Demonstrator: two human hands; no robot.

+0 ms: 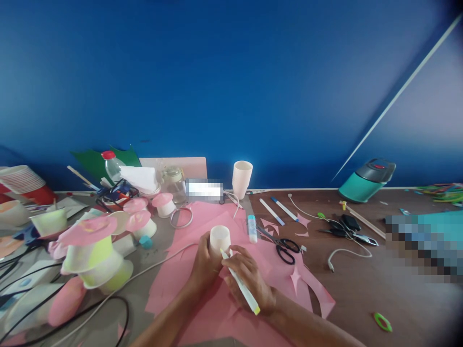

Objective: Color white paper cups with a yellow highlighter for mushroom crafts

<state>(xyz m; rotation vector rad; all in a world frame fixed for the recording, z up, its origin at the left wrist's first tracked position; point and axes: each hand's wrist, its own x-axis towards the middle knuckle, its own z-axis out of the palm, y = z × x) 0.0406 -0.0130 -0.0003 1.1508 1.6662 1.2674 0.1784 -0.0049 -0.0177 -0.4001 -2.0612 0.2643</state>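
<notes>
Over pink paper (213,315), left fingers (205,242) clasp a white cup (219,238) while right fingers (237,262) grip a yellow-tipped marker (246,293).

Looks moderately dim, with a pale sheen at the right of the blue wall (217,91), duller over the worktop (347,299). Stretches toward the edges, as at the stacked cups (27,180); blackens at top right. Appears slightly soft in detail, pixelated in patches.
</notes>
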